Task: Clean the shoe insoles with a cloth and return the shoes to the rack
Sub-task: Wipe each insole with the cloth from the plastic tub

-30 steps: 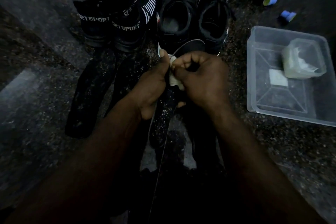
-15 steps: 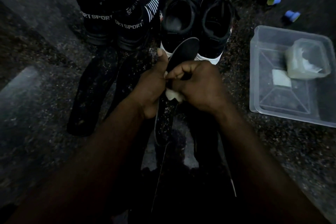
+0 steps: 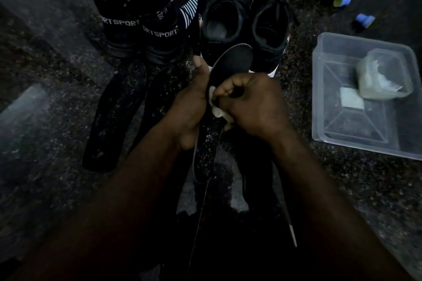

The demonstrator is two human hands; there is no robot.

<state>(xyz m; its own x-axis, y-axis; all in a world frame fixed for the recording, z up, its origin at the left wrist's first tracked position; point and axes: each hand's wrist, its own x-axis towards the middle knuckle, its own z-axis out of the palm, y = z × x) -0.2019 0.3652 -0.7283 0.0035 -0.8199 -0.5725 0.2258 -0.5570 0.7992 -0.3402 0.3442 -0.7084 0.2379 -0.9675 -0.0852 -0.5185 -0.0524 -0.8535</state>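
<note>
Fingers [image 3: 225,94] of my right hand [image 3: 253,107] are curled tight around a white cloth [image 3: 217,109], pressing it onto the dark insole [image 3: 230,61] at frame centre. My left hand [image 3: 189,107] grips the insole's left edge, thumb extended up along it. Two more insoles [image 3: 114,116] lie flat on the speckled floor [image 3: 45,166], left of centre. Two pairs of black shoes [image 3: 226,23] stand at upper centre. A clear plastic tub [image 3: 365,139] sits at right, holding a smaller container [image 3: 383,77].
</note>
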